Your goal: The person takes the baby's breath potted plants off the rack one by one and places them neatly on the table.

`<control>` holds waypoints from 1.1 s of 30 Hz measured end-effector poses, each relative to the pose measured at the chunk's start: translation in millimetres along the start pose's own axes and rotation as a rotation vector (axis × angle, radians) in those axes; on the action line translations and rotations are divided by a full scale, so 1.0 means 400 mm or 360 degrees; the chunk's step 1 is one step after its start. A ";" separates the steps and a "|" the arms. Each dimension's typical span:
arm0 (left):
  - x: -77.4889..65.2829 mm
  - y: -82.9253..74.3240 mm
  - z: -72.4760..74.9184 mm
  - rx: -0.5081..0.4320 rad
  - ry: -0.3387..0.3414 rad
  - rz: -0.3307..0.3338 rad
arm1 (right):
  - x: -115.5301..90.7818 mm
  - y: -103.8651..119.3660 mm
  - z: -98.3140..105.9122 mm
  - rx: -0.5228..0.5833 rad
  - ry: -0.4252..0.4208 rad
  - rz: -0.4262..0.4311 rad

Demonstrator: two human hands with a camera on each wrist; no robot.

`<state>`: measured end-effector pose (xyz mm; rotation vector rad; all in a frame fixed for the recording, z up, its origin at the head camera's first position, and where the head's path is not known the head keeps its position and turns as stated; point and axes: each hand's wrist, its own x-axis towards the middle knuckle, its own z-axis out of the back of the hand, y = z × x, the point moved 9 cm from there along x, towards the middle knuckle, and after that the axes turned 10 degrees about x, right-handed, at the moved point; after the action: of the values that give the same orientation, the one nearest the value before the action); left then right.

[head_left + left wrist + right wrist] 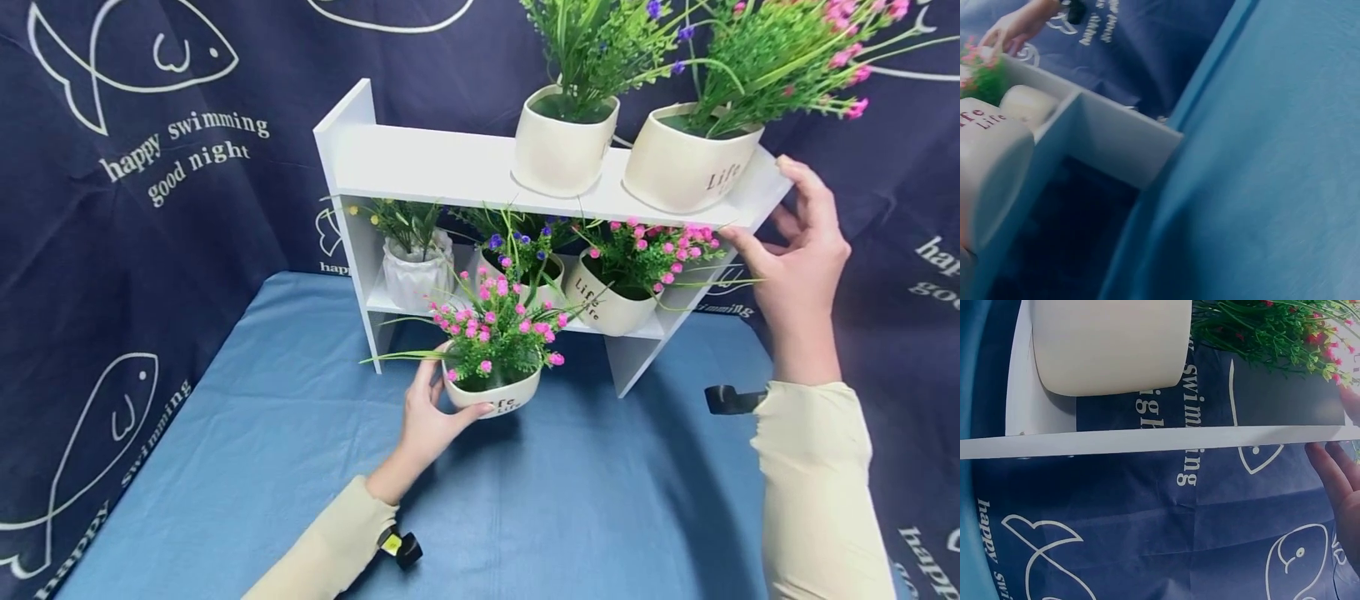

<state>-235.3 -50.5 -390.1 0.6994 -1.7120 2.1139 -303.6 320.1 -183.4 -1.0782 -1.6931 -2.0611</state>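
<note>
In the head view my left hand (429, 423) grips a white pot (491, 398) of pink artificial flowers (495, 321) in front of the shelf, thumb across its lettered front. The left wrist view shows that pot (991, 156) large at the left edge, its base turned toward the camera. A white two-tier shelf (442, 162) stands behind it. My right hand (810, 250) holds the shelf's upper right end, thumb at the front and fingers over the far side. In the right wrist view, fingers (1329, 465) lie against the side panel (1166, 442).
On the top tier stand a purple-flowered pot (566, 146) and a pink-flowered pot (690, 162). Below are a ribbed white pot (416, 271), another purple-flowered pot (551, 275) and a lettered pot (611, 300). A blue cloth (247, 467) covers the table; a dark printed curtain (225, 208) hangs behind.
</note>
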 end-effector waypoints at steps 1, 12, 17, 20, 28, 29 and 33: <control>-0.002 0.007 -0.013 -0.0017 0.0014 0.0012 | 0.001 0.001 0.000 0.0005 0.0001 0.0001; -0.035 0.067 -0.140 -0.0013 0.0263 0.0189 | 0.001 -0.001 0.000 0.0094 -0.0001 -0.0015; -0.040 0.083 -0.190 0.0108 0.0354 0.0198 | 0.002 0.002 0.003 0.0114 -0.0003 -0.0015; -0.041 0.088 -0.219 0.0176 0.0394 0.0191 | 0.002 0.003 0.005 0.0120 -0.0002 -0.0005; -0.033 0.101 -0.284 0.0227 0.0482 0.0179 | 0.004 0.004 0.006 0.0210 0.0010 -0.0001; -0.033 0.105 -0.288 0.0240 0.0488 0.0193 | 0.004 0.003 0.005 0.0231 0.0010 -0.0002; -0.036 0.119 -0.304 0.0276 0.0534 0.0260 | 0.002 0.000 0.001 0.0342 0.0011 -0.0007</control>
<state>-269.4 58.2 -455.8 0.2324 -1.4592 2.3516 -304.2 320.7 -182.9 -0.9979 -1.8642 -1.8312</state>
